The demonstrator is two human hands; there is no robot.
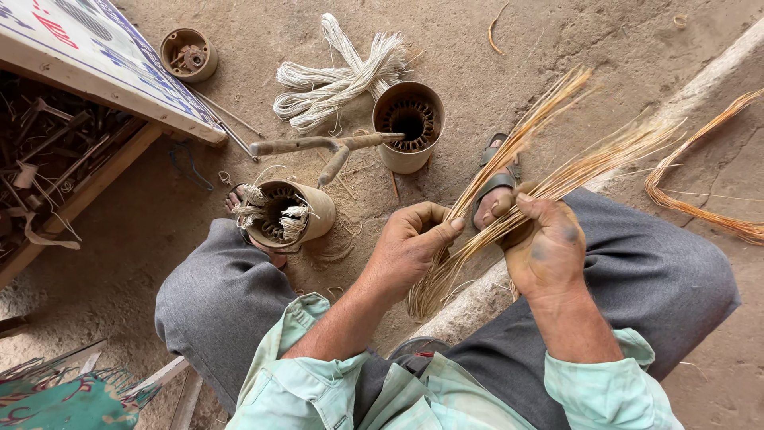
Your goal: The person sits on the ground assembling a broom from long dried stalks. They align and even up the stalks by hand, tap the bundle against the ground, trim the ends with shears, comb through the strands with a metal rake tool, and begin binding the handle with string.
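My left hand (411, 243) and my right hand (547, 245) both grip a bundle of thin copper-coloured wires (557, 171) that fans out up and to the right. The bundle's lower ends hang between my knees. In front of my left knee lies a cylindrical motor stator (288, 213) on its side, with white wire ends sticking out of it. A second stator (408, 127) stands upright further away, its winding slots showing.
A wooden-handled hammer (334, 148) lies between the two stators. White wire loops (338, 76) lie on the dirt floor beyond. A small round housing (188, 54) sits at top left beside a wooden crate (72, 191) of tools. More copper wire (700, 191) curls at right.
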